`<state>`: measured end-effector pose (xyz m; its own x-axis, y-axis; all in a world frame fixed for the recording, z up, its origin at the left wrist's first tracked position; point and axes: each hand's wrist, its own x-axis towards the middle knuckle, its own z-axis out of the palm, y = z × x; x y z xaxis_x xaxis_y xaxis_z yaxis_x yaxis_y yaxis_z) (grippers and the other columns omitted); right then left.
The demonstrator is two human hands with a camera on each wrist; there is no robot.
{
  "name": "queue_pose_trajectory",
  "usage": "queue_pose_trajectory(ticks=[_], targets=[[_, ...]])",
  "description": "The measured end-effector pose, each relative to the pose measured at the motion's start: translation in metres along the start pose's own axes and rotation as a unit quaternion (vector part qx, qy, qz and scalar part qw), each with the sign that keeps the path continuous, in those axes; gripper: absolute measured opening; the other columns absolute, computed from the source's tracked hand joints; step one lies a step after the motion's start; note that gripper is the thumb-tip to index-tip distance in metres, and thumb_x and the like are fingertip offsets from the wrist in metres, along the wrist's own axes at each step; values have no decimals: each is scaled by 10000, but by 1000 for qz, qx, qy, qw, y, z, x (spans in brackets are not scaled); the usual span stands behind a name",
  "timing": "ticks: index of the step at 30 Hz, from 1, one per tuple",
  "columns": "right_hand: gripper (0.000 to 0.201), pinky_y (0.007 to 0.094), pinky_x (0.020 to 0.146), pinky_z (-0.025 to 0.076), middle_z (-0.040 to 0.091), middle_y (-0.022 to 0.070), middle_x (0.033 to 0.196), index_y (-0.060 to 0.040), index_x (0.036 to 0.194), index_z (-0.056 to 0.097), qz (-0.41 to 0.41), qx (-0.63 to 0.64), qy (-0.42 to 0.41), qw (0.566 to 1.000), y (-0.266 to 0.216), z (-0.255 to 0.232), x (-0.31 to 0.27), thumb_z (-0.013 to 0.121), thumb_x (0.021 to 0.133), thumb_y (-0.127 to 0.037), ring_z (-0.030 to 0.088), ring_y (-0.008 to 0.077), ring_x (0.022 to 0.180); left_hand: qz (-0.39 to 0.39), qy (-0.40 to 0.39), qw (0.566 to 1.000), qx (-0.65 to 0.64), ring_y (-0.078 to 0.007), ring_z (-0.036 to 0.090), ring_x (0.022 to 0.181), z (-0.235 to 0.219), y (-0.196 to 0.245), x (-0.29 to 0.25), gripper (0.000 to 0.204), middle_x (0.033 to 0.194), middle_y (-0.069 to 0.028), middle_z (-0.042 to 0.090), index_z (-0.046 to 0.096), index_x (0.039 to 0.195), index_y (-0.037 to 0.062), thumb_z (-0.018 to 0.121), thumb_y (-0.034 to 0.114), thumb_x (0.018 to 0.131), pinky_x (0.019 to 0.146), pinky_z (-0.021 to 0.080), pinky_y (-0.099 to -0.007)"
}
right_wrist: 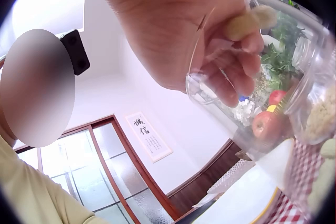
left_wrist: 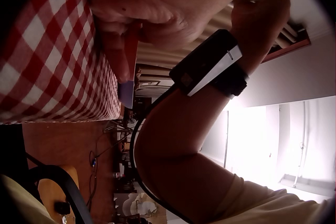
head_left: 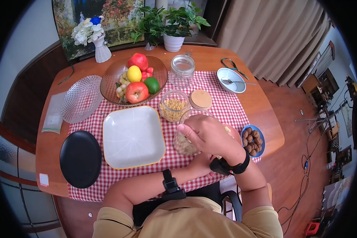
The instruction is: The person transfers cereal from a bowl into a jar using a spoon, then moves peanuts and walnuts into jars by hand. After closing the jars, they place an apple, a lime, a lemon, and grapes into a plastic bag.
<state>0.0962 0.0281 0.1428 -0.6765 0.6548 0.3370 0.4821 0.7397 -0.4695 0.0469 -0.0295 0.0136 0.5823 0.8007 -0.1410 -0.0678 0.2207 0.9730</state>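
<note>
My right hand (head_left: 210,131) is at the mouth of a clear glass jar (head_left: 183,146) with pale pieces in its lower part. In the right wrist view its fingers pinch a tan, elongated piece (right_wrist: 251,23) that looks like a peanut in its shell, seen through the jar's glass. My left hand (head_left: 201,164) is partly hidden under the right forearm. The left wrist view shows its fingers (left_wrist: 113,56) at the edge of a pinkish-red plate (left_wrist: 131,51), gripping it close over the tablecloth. A pale piece lies on that plate (head_left: 235,134) in the head view.
Beside the plate sits a blue dish of walnuts (head_left: 253,139). Around stand a jar of yellow bits (head_left: 173,106), a wooden lid (head_left: 201,99), a clip-top jar (head_left: 182,70), a square white dish (head_left: 134,137), a black plate (head_left: 80,159), a fruit bowl (head_left: 107,85) and a bowl with spoon (head_left: 231,80).
</note>
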Motion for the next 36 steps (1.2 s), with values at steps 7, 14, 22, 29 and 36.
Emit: queue_pose_trajectory(ticks=[7,14,22,29,36], targets=[[180,369,637,451,584,152,728,18,784,604,-22,107,159,981,4,-11,-20,537,894,-108,568,304,682,-47,26,998,35,-186,637,529,2,-13,8,420,678,-136,630,560,859,-72,395,300,962,434,514,-286],[187,253,621,428,601,75,764,30,798,573,199,26,281,938,38,-17,-113,527,921,-103,558,130,690,-120,10,993,22,-188,629,550,0,-2,6,423,743,-155,636,520,991,-89,385,312,978,470,520,-277],[235,290,488,417,596,120,655,10,860,587,406,-15,267,874,59,9,-207,602,896,-222,555,177,528,-175,38,984,-19,-190,625,559,-1,0,7,391,761,-154,626,494,959,-78,363,290,977,470,511,-273],[311,326,530,440,621,144,684,25,903,589,447,161,274,837,81,22,-216,581,903,-286,589,176,596,-206,13,976,63,-195,623,562,3,15,-3,357,765,-178,644,526,920,-84,357,229,942,486,519,-274],[294,402,570,451,603,200,698,1,813,593,409,86,221,881,80,24,-201,567,882,-284,600,341,633,-20,41,902,429,-214,606,522,13,24,-48,253,649,-80,623,585,807,12,474,215,911,508,480,-329]])
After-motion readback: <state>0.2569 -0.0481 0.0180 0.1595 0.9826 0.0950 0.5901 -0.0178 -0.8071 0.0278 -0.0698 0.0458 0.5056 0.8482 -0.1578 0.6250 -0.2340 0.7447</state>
